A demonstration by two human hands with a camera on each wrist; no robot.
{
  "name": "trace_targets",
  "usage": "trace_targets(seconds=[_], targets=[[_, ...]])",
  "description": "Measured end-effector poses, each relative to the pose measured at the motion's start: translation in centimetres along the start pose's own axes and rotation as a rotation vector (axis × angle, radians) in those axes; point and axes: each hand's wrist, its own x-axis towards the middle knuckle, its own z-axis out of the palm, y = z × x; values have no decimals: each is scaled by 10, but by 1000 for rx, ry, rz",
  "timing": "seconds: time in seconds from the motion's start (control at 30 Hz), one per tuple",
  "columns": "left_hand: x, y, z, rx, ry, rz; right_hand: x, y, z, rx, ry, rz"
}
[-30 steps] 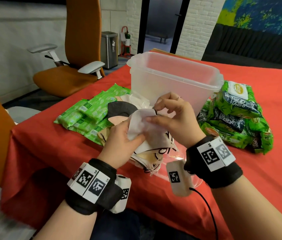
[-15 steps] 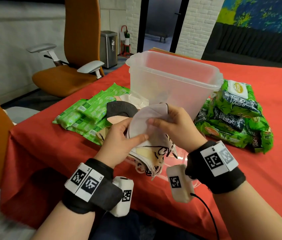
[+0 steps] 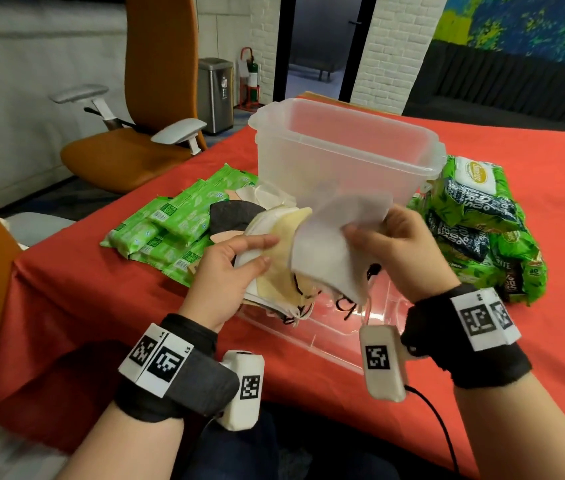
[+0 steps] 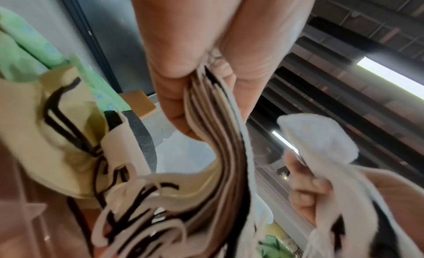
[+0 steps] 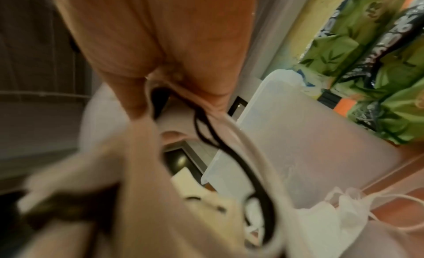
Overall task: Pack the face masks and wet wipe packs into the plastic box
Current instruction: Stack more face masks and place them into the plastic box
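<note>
My left hand (image 3: 239, 258) grips a stack of face masks (image 3: 274, 268), cream, white and beige with dark ear loops; the left wrist view shows their edges (image 4: 220, 135) squeezed between thumb and fingers. My right hand (image 3: 385, 244) pinches a white mask (image 3: 329, 251) and holds it beside the stack, just in front of the clear plastic box (image 3: 343, 157). More masks, one dark grey (image 3: 232, 216), lie left of the box. Small light-green wipe packs (image 3: 177, 223) lie at the left. Large green wipe packs (image 3: 481, 226) are piled at the right.
A clear lid (image 3: 326, 327) lies flat on the red tablecloth (image 3: 101, 289) under my hands. An orange office chair (image 3: 149, 109) stands beyond the table's left edge, and a steel bin (image 3: 217, 93) stands further back.
My right hand has peeled the white mask off the top of the stack and drawn it right and up. The left hand's stack has opened out, showing a cream mask.
</note>
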Motion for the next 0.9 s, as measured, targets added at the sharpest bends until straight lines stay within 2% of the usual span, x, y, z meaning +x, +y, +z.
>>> trace_targets(seconds=[0.07,0.13,0.2,0.33,0.4,0.53,0.6,0.7,0.9], targets=[[-1,3,3,25,-14,26,-2,1,11,-140,-164,-3],[-1,4,3,40,-13,37,-2,6,20,-238,-254,37],[0,5,1,46,4,43,0,15,22,-349,-217,67],[0,6,-5,50,49,61,3,21,10,-674,-163,283],[0,7,-6,52,59,65,3,19,5,-611,-123,310],[0,6,1,-43,52,25,4,7,14,-192,-147,239],[-1,7,4,-106,29,16,6,5,21,-80,-117,221],[-5,12,8,-90,-7,71,10,9,27,-125,-58,213],[-4,8,6,-11,53,99,14,14,29,-187,-17,225]])
